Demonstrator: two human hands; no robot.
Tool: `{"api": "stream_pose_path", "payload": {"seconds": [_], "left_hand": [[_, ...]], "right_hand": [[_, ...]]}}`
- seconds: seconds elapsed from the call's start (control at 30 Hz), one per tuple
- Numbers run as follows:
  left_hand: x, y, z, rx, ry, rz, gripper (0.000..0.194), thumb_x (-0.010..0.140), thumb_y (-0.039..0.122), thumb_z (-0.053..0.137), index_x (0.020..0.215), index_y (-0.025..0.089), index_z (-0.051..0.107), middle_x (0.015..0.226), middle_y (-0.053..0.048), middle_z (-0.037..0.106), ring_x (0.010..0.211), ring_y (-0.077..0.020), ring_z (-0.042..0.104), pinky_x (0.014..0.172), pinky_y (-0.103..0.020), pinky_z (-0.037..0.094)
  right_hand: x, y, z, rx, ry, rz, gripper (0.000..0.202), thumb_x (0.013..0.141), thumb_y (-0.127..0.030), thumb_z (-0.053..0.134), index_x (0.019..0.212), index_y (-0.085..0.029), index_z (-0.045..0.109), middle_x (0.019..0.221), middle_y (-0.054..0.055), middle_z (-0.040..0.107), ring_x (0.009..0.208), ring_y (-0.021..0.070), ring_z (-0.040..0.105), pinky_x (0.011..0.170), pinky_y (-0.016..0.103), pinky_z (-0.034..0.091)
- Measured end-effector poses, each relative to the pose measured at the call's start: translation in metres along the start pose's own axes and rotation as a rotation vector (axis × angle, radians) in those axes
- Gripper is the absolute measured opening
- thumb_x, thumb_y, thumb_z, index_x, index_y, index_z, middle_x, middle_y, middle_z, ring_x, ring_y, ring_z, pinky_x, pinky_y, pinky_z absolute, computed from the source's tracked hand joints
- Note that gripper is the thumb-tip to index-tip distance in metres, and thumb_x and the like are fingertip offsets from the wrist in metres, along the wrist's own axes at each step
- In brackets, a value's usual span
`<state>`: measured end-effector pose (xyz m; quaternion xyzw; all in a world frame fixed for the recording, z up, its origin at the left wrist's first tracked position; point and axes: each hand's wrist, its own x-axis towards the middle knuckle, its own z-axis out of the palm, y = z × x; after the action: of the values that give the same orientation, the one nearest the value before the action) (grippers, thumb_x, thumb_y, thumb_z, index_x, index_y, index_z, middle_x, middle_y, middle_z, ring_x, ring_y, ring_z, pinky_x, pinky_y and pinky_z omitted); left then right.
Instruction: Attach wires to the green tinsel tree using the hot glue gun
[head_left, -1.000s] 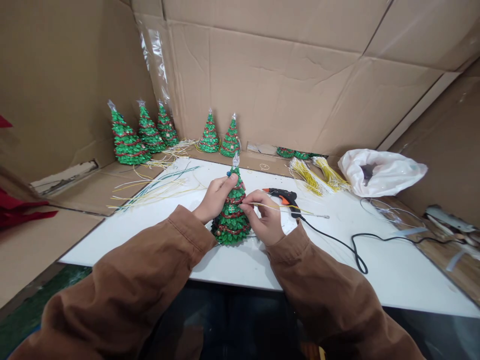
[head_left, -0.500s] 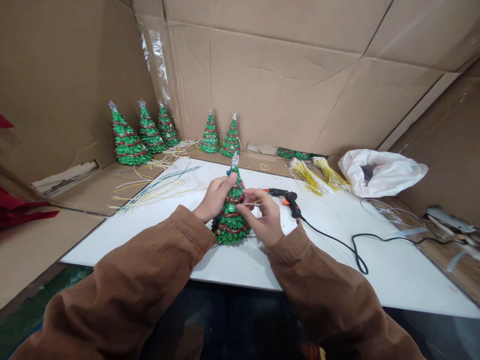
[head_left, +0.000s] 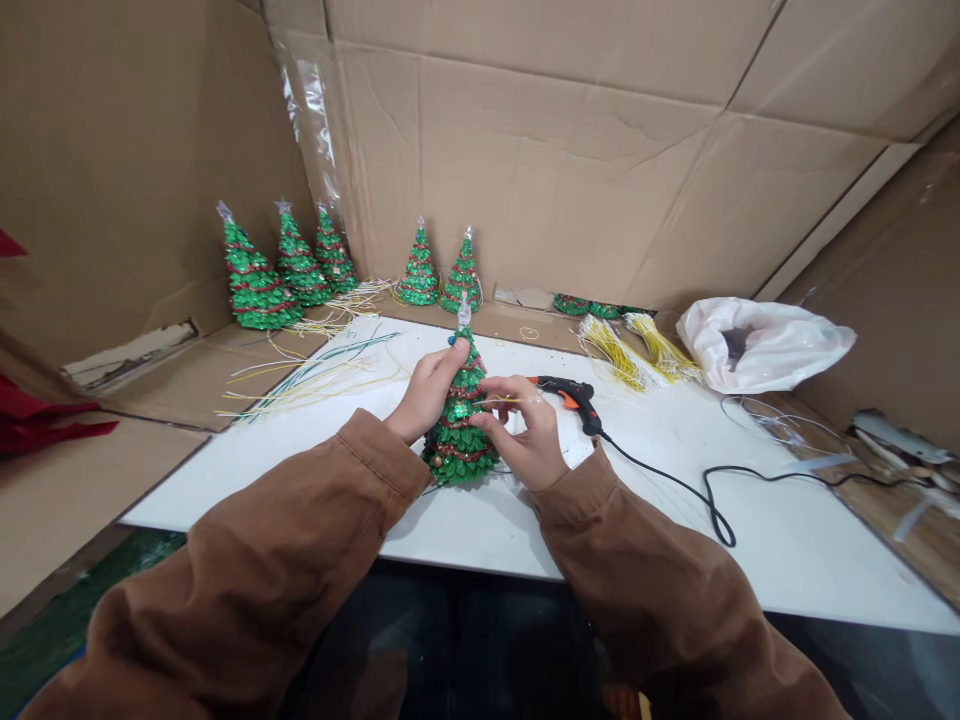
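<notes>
A small green Christmas tree (head_left: 465,440) with red garland and a clear star on top stands nearly upright over the white board. My left hand (head_left: 429,390) is wrapped round its upper left side, thumb near the top beside a blue ornament. At the tree's right side, my right hand (head_left: 525,430) has its fingers curled, with a thin yellow and white wire (head_left: 510,401) running between thumb and fingers. The wire's left end is close to the tree's middle; whether it touches cannot be made out.
A black and orange glue gun (head_left: 571,395) lies right of my right hand, its cord trailing right over the white board (head_left: 660,520). Several trees (head_left: 255,285) stand behind. Wire bundles (head_left: 615,355) and a white plastic bag (head_left: 765,345) sit at the back right.
The held tree has shifted slightly up and left, its star now further back. My right hand's fingers have opened a little, showing more of the wire.
</notes>
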<state>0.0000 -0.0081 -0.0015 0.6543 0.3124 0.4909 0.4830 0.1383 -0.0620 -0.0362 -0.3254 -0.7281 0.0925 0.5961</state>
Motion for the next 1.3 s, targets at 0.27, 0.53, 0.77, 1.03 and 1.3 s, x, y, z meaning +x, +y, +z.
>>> {"api": "stream_pose_path", "payload": {"seconds": [0.27, 0.53, 0.77, 1.03, 1.3], "left_hand": [[-0.0006, -0.001, 0.0006, 0.016, 0.002, 0.007, 0.056, 0.077, 0.068, 0.045, 0.068, 0.014, 0.057, 0.062, -0.003, 0.058, 0.06, -0.014, 0.054, 0.06, -0.027, 0.043], [-0.0016, -0.0015, 0.0017, 0.08, -0.026, 0.052, 0.057, 0.077, 0.069, 0.044, 0.067, 0.014, 0.057, 0.063, -0.003, 0.058, 0.062, -0.0146, 0.053, 0.062, -0.027, 0.042], [-0.002, -0.0006, 0.0019, 0.079, -0.031, 0.06, 0.057, 0.077, 0.068, 0.043, 0.066, 0.014, 0.057, 0.063, -0.003, 0.059, 0.064, -0.0155, 0.054, 0.066, -0.028, 0.044], [-0.0021, -0.0014, 0.002, 0.038, -0.039, 0.038, 0.057, 0.077, 0.068, 0.045, 0.069, 0.013, 0.059, 0.064, -0.004, 0.06, 0.063, -0.0152, 0.054, 0.064, -0.028, 0.044], [0.0017, -0.0007, -0.0003, -0.102, 0.027, -0.06, 0.053, 0.077, 0.065, 0.048, 0.062, 0.015, 0.054, 0.057, -0.001, 0.055, 0.055, -0.0123, 0.051, 0.057, -0.025, 0.041]], "right_hand": [[-0.0001, -0.0042, -0.0027, -0.024, 0.087, -0.155, 0.01, 0.086, -0.017, 0.053, 0.095, -0.021, 0.057, 0.075, 0.001, 0.055, 0.07, 0.014, 0.051, 0.063, 0.031, 0.044], [0.0, -0.0053, 0.0003, -0.137, 0.053, -0.25, 0.013, 0.085, -0.016, 0.055, 0.094, -0.022, 0.062, 0.08, 0.003, 0.057, 0.076, 0.0157, 0.054, 0.066, 0.033, 0.047], [-0.0008, -0.0048, 0.0022, -0.134, 0.083, -0.129, 0.008, 0.084, -0.016, 0.057, 0.089, -0.021, 0.061, 0.081, 0.004, 0.058, 0.077, 0.0163, 0.055, 0.065, 0.033, 0.048], [0.0012, -0.009, 0.0006, -0.096, 0.133, -0.147, 0.007, 0.084, -0.013, 0.054, 0.082, -0.02, 0.056, 0.078, 0.004, 0.06, 0.073, 0.0157, 0.055, 0.064, 0.033, 0.047], [0.0012, -0.0061, 0.003, -0.137, -0.008, -0.098, 0.01, 0.084, -0.018, 0.056, 0.089, -0.022, 0.064, 0.082, 0.004, 0.057, 0.08, 0.0167, 0.055, 0.068, 0.033, 0.048]]}}
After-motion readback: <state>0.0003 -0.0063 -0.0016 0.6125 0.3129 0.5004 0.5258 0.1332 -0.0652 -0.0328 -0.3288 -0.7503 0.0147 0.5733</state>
